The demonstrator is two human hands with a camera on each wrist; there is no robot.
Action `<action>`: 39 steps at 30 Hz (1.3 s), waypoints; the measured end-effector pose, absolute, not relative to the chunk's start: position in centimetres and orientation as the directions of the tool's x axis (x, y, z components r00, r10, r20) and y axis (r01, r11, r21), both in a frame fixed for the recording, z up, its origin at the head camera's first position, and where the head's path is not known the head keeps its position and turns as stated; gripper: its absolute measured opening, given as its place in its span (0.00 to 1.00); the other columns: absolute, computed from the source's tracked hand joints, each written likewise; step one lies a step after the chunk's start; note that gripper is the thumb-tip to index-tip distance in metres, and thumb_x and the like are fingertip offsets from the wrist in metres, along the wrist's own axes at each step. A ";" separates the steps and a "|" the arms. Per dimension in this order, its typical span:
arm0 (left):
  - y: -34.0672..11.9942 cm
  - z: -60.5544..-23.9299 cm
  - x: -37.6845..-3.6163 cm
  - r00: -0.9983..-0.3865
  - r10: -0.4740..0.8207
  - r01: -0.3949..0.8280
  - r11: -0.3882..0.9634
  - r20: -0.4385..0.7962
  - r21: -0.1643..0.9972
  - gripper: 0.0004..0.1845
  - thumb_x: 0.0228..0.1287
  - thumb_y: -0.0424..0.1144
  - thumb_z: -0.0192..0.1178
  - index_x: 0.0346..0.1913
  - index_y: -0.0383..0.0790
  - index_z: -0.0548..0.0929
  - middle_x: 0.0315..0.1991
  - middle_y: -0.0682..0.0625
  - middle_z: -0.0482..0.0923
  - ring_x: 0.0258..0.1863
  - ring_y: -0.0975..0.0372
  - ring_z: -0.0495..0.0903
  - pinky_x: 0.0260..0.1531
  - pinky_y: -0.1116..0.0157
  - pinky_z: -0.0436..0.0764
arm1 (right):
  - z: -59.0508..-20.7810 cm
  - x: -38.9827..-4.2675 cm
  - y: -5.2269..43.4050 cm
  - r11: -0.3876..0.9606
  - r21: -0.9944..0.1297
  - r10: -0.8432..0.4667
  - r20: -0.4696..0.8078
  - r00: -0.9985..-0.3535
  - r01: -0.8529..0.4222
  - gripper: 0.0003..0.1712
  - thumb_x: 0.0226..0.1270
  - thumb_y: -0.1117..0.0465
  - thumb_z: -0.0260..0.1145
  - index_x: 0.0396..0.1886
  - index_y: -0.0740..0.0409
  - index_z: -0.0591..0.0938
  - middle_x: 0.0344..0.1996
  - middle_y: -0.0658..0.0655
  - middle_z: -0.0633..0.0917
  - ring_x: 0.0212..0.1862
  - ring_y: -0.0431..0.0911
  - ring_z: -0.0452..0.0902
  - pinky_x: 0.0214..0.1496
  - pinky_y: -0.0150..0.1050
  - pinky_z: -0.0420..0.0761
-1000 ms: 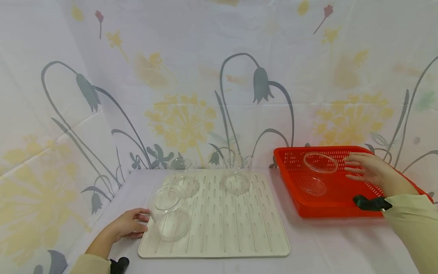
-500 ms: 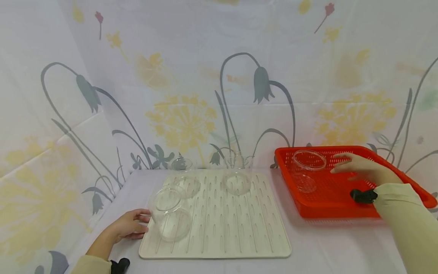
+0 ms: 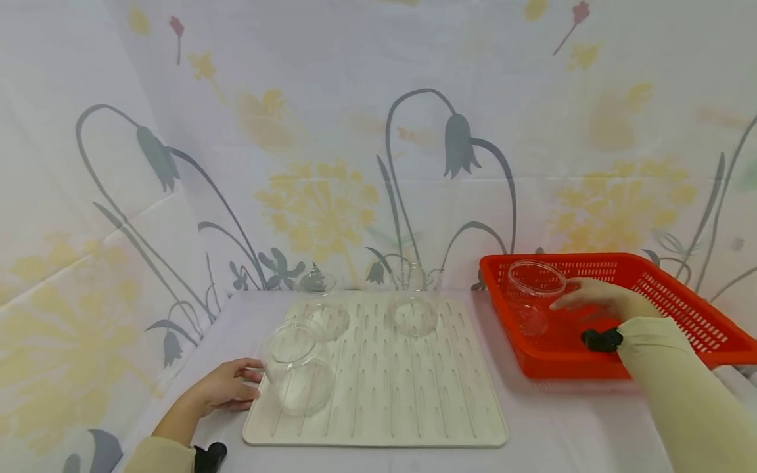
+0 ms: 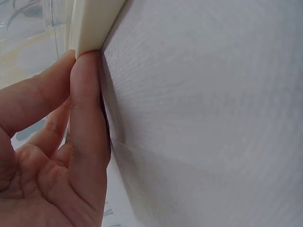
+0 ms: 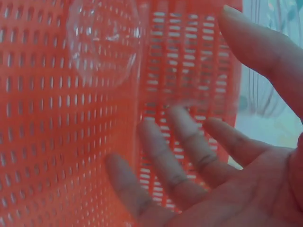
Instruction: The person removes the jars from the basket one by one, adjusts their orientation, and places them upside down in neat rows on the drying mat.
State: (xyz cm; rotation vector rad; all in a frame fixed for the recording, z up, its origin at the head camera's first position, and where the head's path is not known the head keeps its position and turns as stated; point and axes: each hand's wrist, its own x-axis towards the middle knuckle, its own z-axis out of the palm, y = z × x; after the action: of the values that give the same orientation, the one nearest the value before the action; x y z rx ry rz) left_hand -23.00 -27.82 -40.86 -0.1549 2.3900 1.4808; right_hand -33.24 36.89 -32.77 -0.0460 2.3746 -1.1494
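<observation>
My left hand (image 3: 227, 387) rests on the white cloth with its fingertips (image 4: 85, 71) against the left edge of a cream ribbed mat (image 3: 384, 387). A clear glass bowl (image 3: 296, 371) stands on the mat just right of that hand. My right hand (image 3: 582, 302) is inside a red slotted basket (image 3: 680, 309), fingers (image 5: 156, 151) spread and straight. Its fingertips reach the side of a clear glass bowl (image 3: 535, 295) in the basket's far left corner; that bowl (image 5: 102, 42) shows blurred in the right wrist view. Neither hand holds anything.
Two more clear glass bowls (image 3: 322, 315) (image 3: 414, 312) stand at the back of the mat. A flowered curtain (image 3: 331, 164) closes off the back and left. White cloth (image 3: 556, 427) covers the table in front of the basket.
My right hand has slid left across the basket, and the glass bowl there has shifted left before it. The left hand has stayed at the mat's edge.
</observation>
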 end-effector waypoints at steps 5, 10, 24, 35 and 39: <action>-27.9 -41.0 -23.0 -0.942 0.086 -0.252 0.453 -0.323 0.855 0.31 0.50 0.19 0.62 0.59 0.22 0.64 0.43 0.40 0.71 0.30 0.60 0.76 0.30 0.63 0.82 | -33.1 -33.4 36.0 0.609 -0.771 -0.249 -0.407 -0.879 0.185 0.55 0.62 0.53 0.64 0.69 0.71 0.37 0.62 0.76 0.56 0.60 0.70 0.58 0.53 0.58 0.71; -27.9 -41.1 -23.1 -0.943 0.094 -0.246 0.452 -0.320 0.857 0.31 0.51 0.20 0.62 0.59 0.22 0.63 0.43 0.40 0.71 0.31 0.60 0.76 0.30 0.63 0.82 | -32.8 -33.6 35.1 0.548 -0.819 -0.265 -0.363 -0.894 0.170 0.51 0.63 0.56 0.64 0.67 0.71 0.39 0.62 0.75 0.53 0.61 0.70 0.56 0.54 0.59 0.70; -27.9 -41.1 -23.1 -0.942 0.083 -0.256 0.447 -0.325 0.857 0.31 0.50 0.19 0.62 0.59 0.23 0.64 0.43 0.41 0.71 0.30 0.60 0.76 0.30 0.63 0.82 | -29.8 -32.9 33.8 0.484 -0.847 -0.230 -0.365 -0.902 0.219 0.53 0.64 0.48 0.61 0.71 0.65 0.37 0.66 0.72 0.49 0.63 0.69 0.49 0.52 0.56 0.72; -27.9 -41.0 -22.8 -0.942 0.100 -0.247 0.436 -0.320 0.865 0.31 0.50 0.20 0.62 0.59 0.22 0.63 0.43 0.40 0.71 0.30 0.60 0.77 0.31 0.63 0.82 | -28.8 -31.6 32.5 0.550 -0.820 -0.179 -0.301 -0.937 0.158 0.56 0.60 0.45 0.65 0.68 0.65 0.37 0.65 0.75 0.46 0.61 0.72 0.46 0.52 0.61 0.69; -27.9 -41.0 -22.8 -0.944 0.103 -0.242 0.432 -0.314 0.869 0.31 0.50 0.20 0.62 0.59 0.22 0.63 0.43 0.40 0.71 0.31 0.60 0.77 0.31 0.63 0.82 | -28.6 -31.2 32.4 0.545 -0.826 -0.183 -0.282 -0.942 0.141 0.56 0.60 0.46 0.65 0.70 0.67 0.39 0.66 0.74 0.47 0.61 0.70 0.48 0.52 0.60 0.69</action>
State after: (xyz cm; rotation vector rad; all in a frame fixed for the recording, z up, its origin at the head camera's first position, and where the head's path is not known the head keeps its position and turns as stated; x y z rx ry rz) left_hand -22.76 -27.88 -40.99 -0.1193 2.3701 1.5154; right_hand -31.18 32.38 -28.65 -0.0348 2.4500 -1.3542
